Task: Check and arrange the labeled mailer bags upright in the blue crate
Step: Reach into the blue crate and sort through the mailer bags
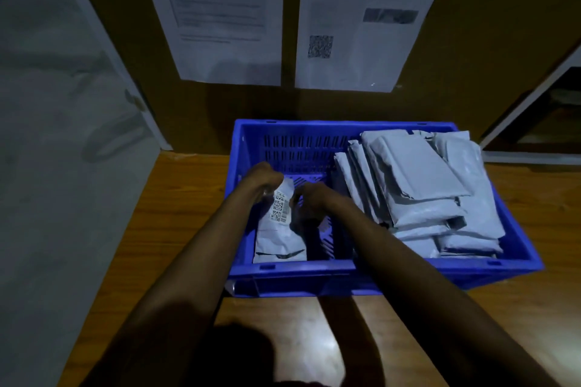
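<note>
A blue crate (pixel 314 270) stands on a wooden table (pixel 176 198), pushed up against a brown wall (pixel 487 41). In the crate's left part a white bag (pixel 278 242) stands roughly upright near the left wall, its lower end down at the near wall. A label (pixel 279 207) with square codes and a barcode faces up toward the camera. The left hand (pixel 262 181) reaches in over the near rim and bends down at the wrist onto the bag's top left corner. Its fingers (pixel 266 192) curl round that corner and grip it, though most of them are hidden behind the hand. The right hand (pixel 311 198) comes in just beside it and holds the bag's right edge near the label. Its fingers (pixel 298 201) are curled against that edge, their tips lost in shadow. The crate's slotted floor shows between this bag and the right part. There, the grey bags (pixel 418 179) fill the space in an overlapping row, leaning back toward the right wall, some folded over and rising above the rim. Two printed sheets (pixel 220 9) hang on the wall above the crate, too blurred to read. The right one carries small photos and a square code.
</note>
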A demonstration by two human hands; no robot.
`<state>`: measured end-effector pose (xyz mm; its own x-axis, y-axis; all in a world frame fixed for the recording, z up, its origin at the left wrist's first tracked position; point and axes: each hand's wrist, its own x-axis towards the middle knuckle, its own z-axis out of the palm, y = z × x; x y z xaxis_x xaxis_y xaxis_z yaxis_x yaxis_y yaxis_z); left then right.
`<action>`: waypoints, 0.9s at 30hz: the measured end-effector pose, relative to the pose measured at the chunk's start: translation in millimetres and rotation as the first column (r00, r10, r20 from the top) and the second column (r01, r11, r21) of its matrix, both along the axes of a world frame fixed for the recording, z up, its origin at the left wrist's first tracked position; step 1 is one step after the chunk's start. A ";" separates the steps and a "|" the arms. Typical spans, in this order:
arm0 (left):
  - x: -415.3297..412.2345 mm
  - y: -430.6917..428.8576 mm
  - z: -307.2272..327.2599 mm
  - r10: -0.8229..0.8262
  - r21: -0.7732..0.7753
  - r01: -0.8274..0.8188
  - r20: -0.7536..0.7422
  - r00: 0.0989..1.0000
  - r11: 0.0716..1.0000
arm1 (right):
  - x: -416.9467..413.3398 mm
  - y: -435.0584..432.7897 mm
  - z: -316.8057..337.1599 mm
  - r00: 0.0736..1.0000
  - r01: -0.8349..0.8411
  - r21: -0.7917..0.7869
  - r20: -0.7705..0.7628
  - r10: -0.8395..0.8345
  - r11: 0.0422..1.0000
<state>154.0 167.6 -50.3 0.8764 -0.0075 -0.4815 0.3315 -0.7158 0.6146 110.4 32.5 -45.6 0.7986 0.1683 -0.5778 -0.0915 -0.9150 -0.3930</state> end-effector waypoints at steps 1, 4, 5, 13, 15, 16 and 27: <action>1.9 0.0 -1.3 -0.026 0.027 0.026 -0.011 1.000 0.999 | -0.3 0.6 -4.6 0.999 -0.035 -0.037 0.018 0.035 0.999; 8.6 -2.6 4.0 -0.124 0.176 0.117 0.031 0.992 0.977 | 4.5 -5.3 -18.1 0.995 -0.050 -0.129 0.075 0.060 0.990; 12.8 -4.4 5.3 -0.142 0.196 0.130 0.049 0.989 0.972 | 6.2 -8.2 -20.4 0.993 -0.046 -0.133 0.098 0.059 0.990; 42.0 -14.8 -5.1 -0.470 0.205 0.499 -0.175 0.865 0.842 | 7.6 2.1 -41.7 0.995 -0.080 -0.186 0.042 0.090 0.979; 47.7 -12.8 -7.4 -0.510 0.204 0.555 -0.236 0.827 0.806 | 8.0 8.9 -48.7 0.985 -0.174 -0.161 -0.032 0.171 0.971; 50.3 -11.6 -9.5 -0.521 0.221 0.568 -0.237 0.820 0.793 | 7.0 11.7 -51.3 0.979 -0.203 -0.138 -0.046 0.199 0.969; 46.1 -3.2 -28.4 -0.519 0.331 0.585 -0.273 0.810 0.740 | 10.6 14.3 -49.9 0.969 -0.236 -0.039 -0.081 0.232 0.971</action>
<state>200.1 164.3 -78.6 0.6912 -0.2543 -0.6765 -0.1318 -0.9647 0.2280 121.0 46.8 -95.5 0.6943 0.3160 -0.6466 0.0996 -0.9320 -0.3485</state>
